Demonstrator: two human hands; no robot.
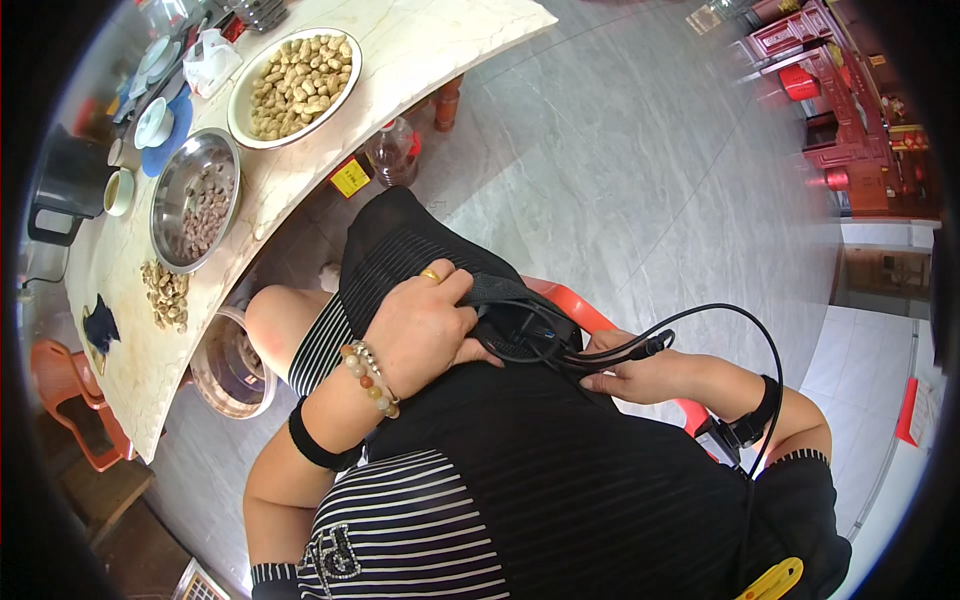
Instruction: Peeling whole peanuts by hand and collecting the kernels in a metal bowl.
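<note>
At my waist is a black pouch (530, 325) with black cables (640, 347) coming out of it. My left hand (425, 325) has its fingers curled over the pouch's black strap, with the thumb against the near side. A gold ring and beaded bracelets are on that hand and wrist. My right hand (625, 372) is closed around the cables at the pouch's right side; its fingertips are partly hidden behind them. One cable loops up over my right forearm and down beside a black wrist band with a small device (725, 437).
The marble-topped table (430, 40) at left holds a white bowl of peanuts (300, 90), a steel bowl of shelled nuts (205, 205) and a shell pile (165, 295). Below stand a bucket (230, 370) and bottle (393, 150). A red stool (570, 305) is under me.
</note>
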